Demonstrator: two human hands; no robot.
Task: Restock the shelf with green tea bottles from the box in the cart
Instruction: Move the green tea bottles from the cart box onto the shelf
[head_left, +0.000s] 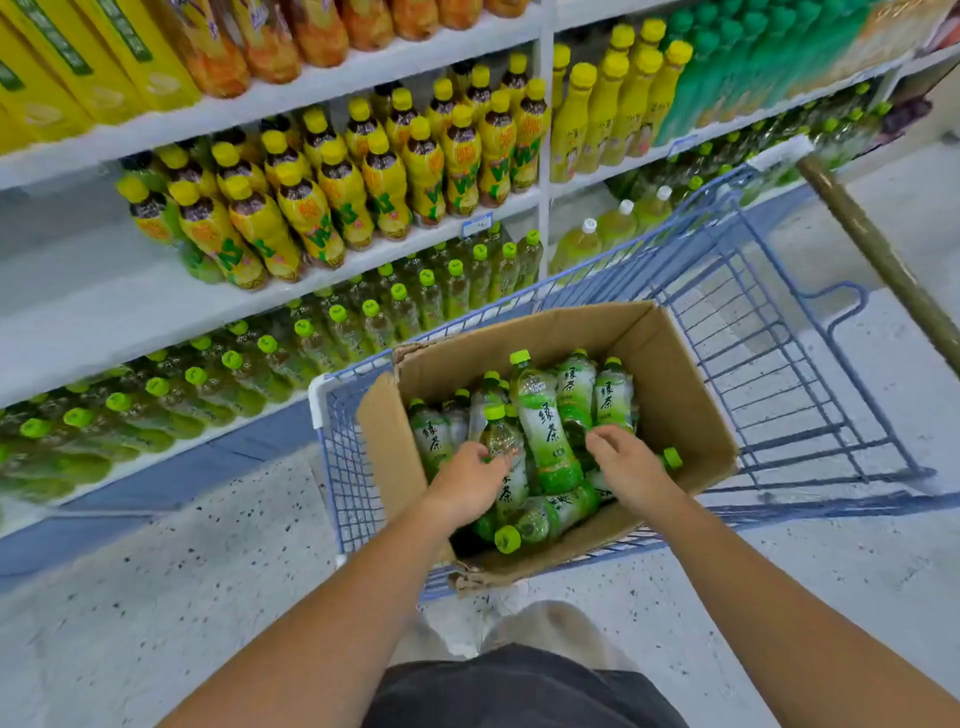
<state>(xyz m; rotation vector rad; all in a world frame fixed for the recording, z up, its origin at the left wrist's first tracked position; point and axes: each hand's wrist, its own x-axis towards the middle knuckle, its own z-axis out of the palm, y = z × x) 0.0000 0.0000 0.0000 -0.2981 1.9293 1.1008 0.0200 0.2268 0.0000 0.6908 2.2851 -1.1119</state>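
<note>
Green tea bottles (546, 434): slim clear plastic.

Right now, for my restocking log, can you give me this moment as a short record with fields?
Place: shop aisle, cart beside the shelves
Box: cardboard, open, inside the cart
Bottles: green tea, green caps, lying jumbled in the box
Left hand: fingers curled round one bottle
Right hand: fingers down among the bottles, grip unclear
Lowest shelf: rows of green-capped bottles
</note>
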